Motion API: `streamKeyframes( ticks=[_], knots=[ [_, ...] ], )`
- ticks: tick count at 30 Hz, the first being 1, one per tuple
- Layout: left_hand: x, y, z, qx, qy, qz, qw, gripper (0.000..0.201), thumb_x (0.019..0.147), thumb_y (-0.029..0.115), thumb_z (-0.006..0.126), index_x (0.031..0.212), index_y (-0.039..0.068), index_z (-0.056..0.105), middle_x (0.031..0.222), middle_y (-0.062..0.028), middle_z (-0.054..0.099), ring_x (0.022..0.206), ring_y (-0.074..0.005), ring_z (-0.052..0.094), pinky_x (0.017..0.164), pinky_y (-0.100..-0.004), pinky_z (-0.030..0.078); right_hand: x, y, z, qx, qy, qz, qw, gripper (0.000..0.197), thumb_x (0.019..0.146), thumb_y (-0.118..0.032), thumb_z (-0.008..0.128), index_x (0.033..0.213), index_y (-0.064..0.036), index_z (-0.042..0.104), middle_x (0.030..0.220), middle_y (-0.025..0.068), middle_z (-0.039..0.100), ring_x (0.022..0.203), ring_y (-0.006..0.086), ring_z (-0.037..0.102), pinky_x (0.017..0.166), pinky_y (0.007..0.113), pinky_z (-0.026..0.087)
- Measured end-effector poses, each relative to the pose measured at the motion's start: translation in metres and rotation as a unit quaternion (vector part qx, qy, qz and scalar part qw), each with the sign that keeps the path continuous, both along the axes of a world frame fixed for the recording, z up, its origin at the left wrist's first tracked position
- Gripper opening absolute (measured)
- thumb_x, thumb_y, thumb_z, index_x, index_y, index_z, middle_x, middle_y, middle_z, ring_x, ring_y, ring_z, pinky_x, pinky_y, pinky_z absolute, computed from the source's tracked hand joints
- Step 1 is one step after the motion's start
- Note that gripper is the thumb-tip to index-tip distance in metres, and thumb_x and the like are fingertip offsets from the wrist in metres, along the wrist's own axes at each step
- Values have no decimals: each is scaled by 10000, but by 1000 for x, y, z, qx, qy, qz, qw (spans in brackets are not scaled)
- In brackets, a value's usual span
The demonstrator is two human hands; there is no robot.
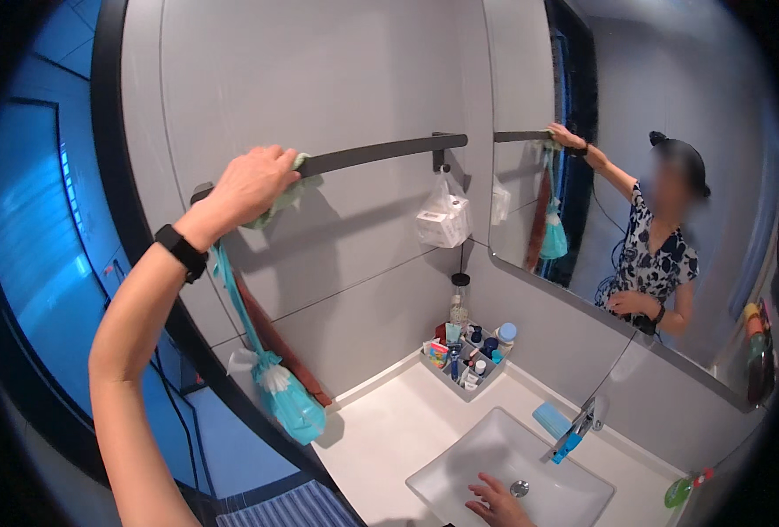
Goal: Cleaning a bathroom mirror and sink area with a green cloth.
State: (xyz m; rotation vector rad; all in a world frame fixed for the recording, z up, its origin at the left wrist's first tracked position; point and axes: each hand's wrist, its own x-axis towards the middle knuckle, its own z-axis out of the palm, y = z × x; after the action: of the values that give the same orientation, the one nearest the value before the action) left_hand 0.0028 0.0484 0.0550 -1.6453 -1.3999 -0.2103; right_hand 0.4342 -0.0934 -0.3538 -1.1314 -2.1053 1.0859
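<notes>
My left hand is closed over a dark grey towel bar on the wall, pressing a pale green cloth around it. Part of the cloth hangs below the bar and part shows past my fingertips. Below that wrist, a turquoise bag hangs from the bar by a long strip, beside a reddish-brown strap. Over the white sink, my right hand holds nothing, its fingers apart; the rest of it is cut off by the lower edge.
A white packet in a clear bag hangs near the bar's right end. In the corner, a grey organizer holds several small bottles and tubes. A faucet with a blue cloth beside it stands behind the sink. A mirror covers the right wall.
</notes>
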Motion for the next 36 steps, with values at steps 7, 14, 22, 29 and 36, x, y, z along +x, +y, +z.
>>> streamKeyframes(
  ticks=[7,14,22,29,36],
  knots=[
    [78,150,-12,70,-12,-53,996,220,878,259,559,920,45,590,840,-103,605,822,-288,606,635,-420,506,-33,4,-9,60,-13,3,998,347,901,-227,571,1206,-73,513,1347,188,419,1116,392,494,904,434,438],
    [128,255,-17,149,-59,-134,978,270,869,312,563,874,49,621,857,-104,604,829,-295,595,654,-408,500,-15,-14,-41,19,-75,-118,990,375,883,-215,586,1207,-31,539,1334,215,445,1139,399,482,940,436,413],
    [137,253,8,1,-143,-82,986,286,842,282,542,948,52,674,958,-118,619,895,-310,602,770,-424,491,-20,-24,-29,-49,-92,-168,980,388,878,-226,599,1208,-28,552,1287,205,503,1171,378,480,954,417,411],
    [68,155,-7,35,-43,-101,993,168,869,143,493,942,58,619,936,-152,610,856,-333,613,733,-423,500,-36,-36,-2,1,-58,-74,996,397,875,-225,604,1226,-52,535,1293,187,503,1148,372,499,942,410,424],
    [12,35,-12,40,-4,-31,999,172,901,220,487,949,63,536,883,-146,584,850,-343,595,711,-443,488,-15,-68,-11,30,-100,27,994,337,853,-251,636,1126,-61,579,1158,142,587,993,348,587,839,383,493]
  ],
)
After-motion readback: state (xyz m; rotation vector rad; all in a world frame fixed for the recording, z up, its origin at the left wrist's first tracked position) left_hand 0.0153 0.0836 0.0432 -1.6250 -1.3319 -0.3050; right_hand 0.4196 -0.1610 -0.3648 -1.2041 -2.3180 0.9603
